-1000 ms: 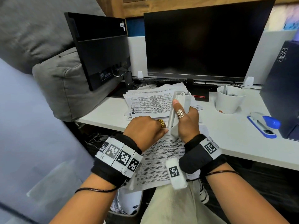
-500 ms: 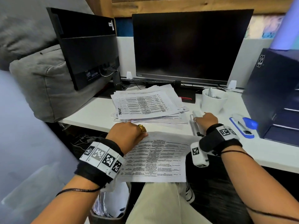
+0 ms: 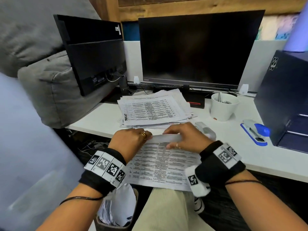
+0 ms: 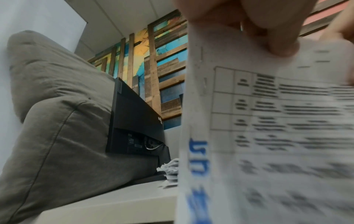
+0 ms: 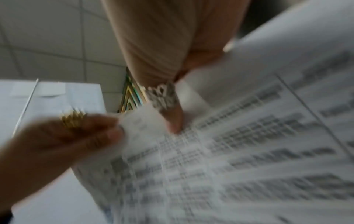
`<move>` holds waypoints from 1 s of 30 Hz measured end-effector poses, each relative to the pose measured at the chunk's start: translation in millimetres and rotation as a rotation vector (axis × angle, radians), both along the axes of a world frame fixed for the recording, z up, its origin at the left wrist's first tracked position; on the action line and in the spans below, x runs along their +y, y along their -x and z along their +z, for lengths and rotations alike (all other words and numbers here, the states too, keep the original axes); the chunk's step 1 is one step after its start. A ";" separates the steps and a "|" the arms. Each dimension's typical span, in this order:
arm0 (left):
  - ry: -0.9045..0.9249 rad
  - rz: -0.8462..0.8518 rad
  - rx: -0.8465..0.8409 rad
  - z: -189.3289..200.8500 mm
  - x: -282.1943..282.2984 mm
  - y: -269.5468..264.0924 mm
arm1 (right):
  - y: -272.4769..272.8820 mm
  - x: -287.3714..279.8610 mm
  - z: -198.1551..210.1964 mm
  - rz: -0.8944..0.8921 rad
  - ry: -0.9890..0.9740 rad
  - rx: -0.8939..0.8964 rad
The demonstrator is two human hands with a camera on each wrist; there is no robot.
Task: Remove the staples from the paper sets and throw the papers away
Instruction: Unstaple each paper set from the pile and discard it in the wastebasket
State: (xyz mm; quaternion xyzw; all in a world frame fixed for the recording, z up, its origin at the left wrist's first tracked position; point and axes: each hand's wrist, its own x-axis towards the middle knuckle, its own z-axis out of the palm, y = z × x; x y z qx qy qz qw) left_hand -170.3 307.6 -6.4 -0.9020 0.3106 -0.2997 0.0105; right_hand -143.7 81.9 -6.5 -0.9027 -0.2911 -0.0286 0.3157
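At centre frame, my left hand (image 3: 131, 139) and right hand (image 3: 185, 139) both pinch the paper set's (image 3: 163, 165) top edge over my lap; my fingertips hide behind it, print blurred.

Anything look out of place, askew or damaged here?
Mostly no. The paper pile on the desk is fanned out unevenly, and the held paper set overhangs the desk edge, its top margin folded over between the left hand and right hand.
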 end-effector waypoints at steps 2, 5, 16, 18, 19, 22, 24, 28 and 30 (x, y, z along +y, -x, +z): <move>0.021 -0.087 -0.140 -4.7 -0.6 -0.7 | 1.3 7.7 -11.0 -0.063 -0.110 -0.255; 0.100 -0.119 -0.246 -1.9 -9.7 7.2 | 2.1 10.5 -24.9 -0.105 -0.293 -0.602; 0.123 -0.102 -0.432 -8.7 -8.2 8.3 | 7.6 15.6 -30.0 -0.110 -0.325 -0.801; 0.209 -0.021 -0.476 -2.9 16.0 -0.8 | 2.6 21.9 -29.6 -0.158 -0.373 -0.670; 0.288 0.063 -0.452 -3.5 37.6 -6.0 | -1.7 25.8 -29.4 -0.191 -0.418 -0.566; 0.551 0.282 -0.080 -21.7 101.3 -5.0 | -13.3 42.8 -28.6 -0.218 -0.488 -0.271; 0.623 0.345 0.272 -37.9 121.1 1.3 | -18.5 59.6 -33.6 -0.162 -0.456 -0.177; 0.711 0.644 0.401 -60.3 143.0 5.2 | -20.0 101.0 -52.6 -0.019 -0.189 -0.108; 0.706 0.756 0.454 -72.5 159.7 4.3 | -19.7 128.4 -69.1 0.064 0.061 -0.059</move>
